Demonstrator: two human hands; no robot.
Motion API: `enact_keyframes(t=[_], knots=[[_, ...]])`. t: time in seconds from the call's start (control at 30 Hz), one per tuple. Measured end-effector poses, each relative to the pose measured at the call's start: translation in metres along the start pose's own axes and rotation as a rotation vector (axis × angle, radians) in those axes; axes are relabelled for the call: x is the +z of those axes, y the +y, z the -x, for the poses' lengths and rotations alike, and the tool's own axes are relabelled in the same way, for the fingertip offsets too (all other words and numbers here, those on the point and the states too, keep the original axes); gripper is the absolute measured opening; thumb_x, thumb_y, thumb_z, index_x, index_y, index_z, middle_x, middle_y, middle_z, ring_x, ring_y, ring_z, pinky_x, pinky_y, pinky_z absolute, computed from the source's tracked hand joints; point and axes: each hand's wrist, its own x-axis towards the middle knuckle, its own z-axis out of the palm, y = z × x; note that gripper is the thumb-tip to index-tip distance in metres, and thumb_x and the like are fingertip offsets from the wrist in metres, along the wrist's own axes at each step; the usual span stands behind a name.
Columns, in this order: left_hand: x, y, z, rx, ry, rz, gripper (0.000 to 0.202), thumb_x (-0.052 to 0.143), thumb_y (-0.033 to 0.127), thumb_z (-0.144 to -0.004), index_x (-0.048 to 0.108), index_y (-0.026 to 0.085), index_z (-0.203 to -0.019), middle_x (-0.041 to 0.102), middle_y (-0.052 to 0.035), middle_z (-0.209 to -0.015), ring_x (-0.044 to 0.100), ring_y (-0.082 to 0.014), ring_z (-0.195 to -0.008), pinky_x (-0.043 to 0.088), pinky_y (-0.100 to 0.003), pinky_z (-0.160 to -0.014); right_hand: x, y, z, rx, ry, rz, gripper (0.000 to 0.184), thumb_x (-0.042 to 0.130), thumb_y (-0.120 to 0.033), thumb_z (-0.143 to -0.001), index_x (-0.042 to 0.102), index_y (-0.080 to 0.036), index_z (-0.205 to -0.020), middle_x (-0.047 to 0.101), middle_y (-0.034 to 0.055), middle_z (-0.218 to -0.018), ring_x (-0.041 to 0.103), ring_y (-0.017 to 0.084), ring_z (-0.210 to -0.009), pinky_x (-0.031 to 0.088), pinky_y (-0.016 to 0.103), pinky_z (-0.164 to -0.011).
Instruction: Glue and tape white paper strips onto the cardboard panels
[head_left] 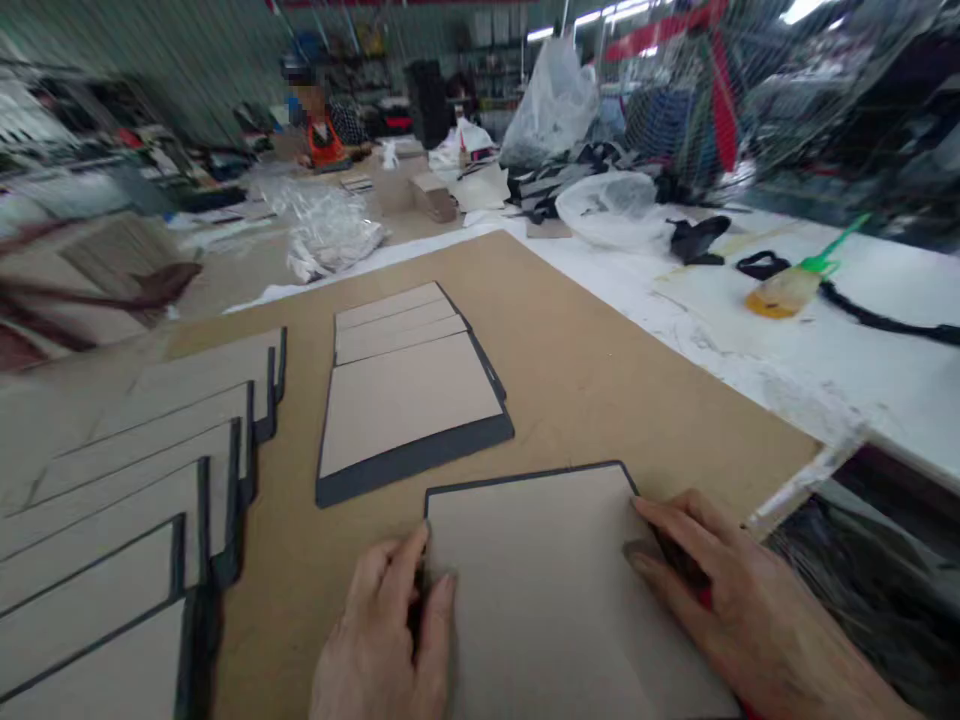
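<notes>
A beige panel with a thin dark border (536,590) lies at the front of the brown board, its near edge running out of view. My left hand (390,620) grips its left edge, thumb on the top face and fingers along the side. On the right edge, my right hand (712,575) has the thumb on the face and the fingers closed at the border near the far corner. Just beyond lies a row of overlapping beige panels with dark edging (409,400). Another overlapping row of such panels (97,570) runs down the left side.
The brown board (577,350) covers the white table (847,350). An orange-yellow bottle with a green nozzle (787,290) lies at the right, near black straps. Dark scraps (570,170), clear plastic (330,230) and a person (326,140) are farther back. A bin of dark material (877,540) stands front right.
</notes>
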Motion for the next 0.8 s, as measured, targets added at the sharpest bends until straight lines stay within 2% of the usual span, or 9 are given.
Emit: enact_keyframes(t=[0.07,0.13,0.23,0.33,0.43,0.5,0.57,0.7,0.8], knots=[[0.004,0.004,0.001,-0.033,0.086,-0.003,0.048,0.052,0.039,-0.093,0.045,0.021,-0.138,0.060,-0.0054,-0.094,0.064,-0.0196,-0.071,0.058,-0.033,-0.056,-0.001,0.000,0.000,0.021,0.007,0.031,0.028,0.045,-0.041,-0.099,0.059,-0.024,-0.117,0.060,0.0060,-0.100,0.069,0.019,-0.073,0.062,0.032,-0.056],[0.008,0.004,0.002,0.026,0.124,-0.025,0.052,0.053,0.030,-0.092,0.043,0.021,-0.143,0.061,-0.0083,-0.099,0.064,-0.0216,-0.077,0.059,-0.035,-0.061,-0.001,-0.003,-0.001,-0.017,-0.011,0.075,0.029,0.047,-0.034,-0.098,0.058,-0.025,-0.122,0.060,0.0068,-0.102,0.068,0.018,-0.072,0.060,0.030,-0.053],[0.011,0.003,0.000,0.311,0.091,-0.096,0.053,0.047,0.006,-0.083,0.060,0.030,-0.130,0.063,-0.0092,-0.118,0.062,-0.0254,-0.101,0.060,-0.041,-0.081,0.001,-0.015,-0.004,-0.188,-0.079,0.173,0.051,0.052,-0.014,-0.089,0.050,-0.031,-0.138,0.061,0.0061,-0.106,0.067,0.021,-0.081,0.060,0.030,-0.056],[0.009,0.010,-0.002,0.505,0.022,-0.169,0.057,0.044,-0.002,-0.079,0.067,0.028,-0.122,0.068,-0.0068,-0.118,0.062,-0.0249,-0.106,0.059,-0.040,-0.086,0.002,-0.033,-0.013,-0.333,-0.180,0.259,0.067,0.055,-0.006,-0.083,0.047,-0.035,-0.142,0.062,0.0056,-0.105,0.065,0.025,-0.090,0.062,0.035,-0.064],[0.004,0.032,0.000,0.467,-0.060,-0.253,0.045,0.055,0.019,-0.089,0.061,0.027,-0.132,0.068,-0.0111,-0.118,0.064,-0.0291,-0.102,0.061,-0.045,-0.081,0.001,-0.043,-0.023,-0.336,-0.266,0.300,0.057,0.053,-0.012,-0.088,0.050,-0.035,-0.141,0.061,0.0065,-0.106,0.064,0.025,-0.089,0.060,0.034,-0.062],[0.001,0.045,0.004,0.407,-0.102,-0.275,0.051,0.064,0.045,-0.086,0.060,0.028,-0.134,0.066,-0.0154,-0.122,0.063,-0.0352,-0.105,0.061,-0.051,-0.077,-0.003,-0.040,-0.026,-0.310,-0.278,0.307,0.052,0.050,-0.015,-0.092,0.051,-0.034,-0.141,0.060,0.0076,-0.109,0.064,0.024,-0.091,0.058,0.032,-0.063],[-0.001,0.048,0.011,0.379,-0.115,-0.263,0.062,0.064,0.058,-0.082,0.061,0.025,-0.134,0.064,-0.0183,-0.128,0.060,-0.0387,-0.114,0.059,-0.054,-0.083,-0.007,-0.025,-0.025,-0.253,-0.248,0.321,0.053,0.048,-0.014,-0.092,0.051,-0.033,-0.141,0.060,0.0082,-0.110,0.063,0.023,-0.093,0.056,0.030,-0.065],[-0.002,0.027,0.026,0.452,-0.109,-0.198,0.070,0.054,0.063,-0.087,0.054,0.018,-0.141,0.052,-0.0187,-0.147,0.049,-0.0358,-0.134,0.051,-0.050,-0.103,-0.012,0.017,-0.009,-0.108,-0.132,0.294,0.049,0.045,-0.007,-0.087,0.064,-0.026,-0.128,0.062,0.0099,-0.101,0.062,0.024,-0.093,0.054,0.032,-0.070],[-0.002,0.011,0.035,0.507,-0.116,-0.161,0.090,0.051,0.074,-0.082,0.044,0.014,-0.148,0.040,-0.0206,-0.156,0.041,-0.0370,-0.141,0.046,-0.049,-0.108,-0.011,0.029,0.016,-0.013,0.006,0.006,0.037,0.039,-0.016,-0.093,0.071,-0.021,-0.112,0.067,0.0108,-0.105,0.063,0.025,-0.099,0.054,0.038,-0.087]])
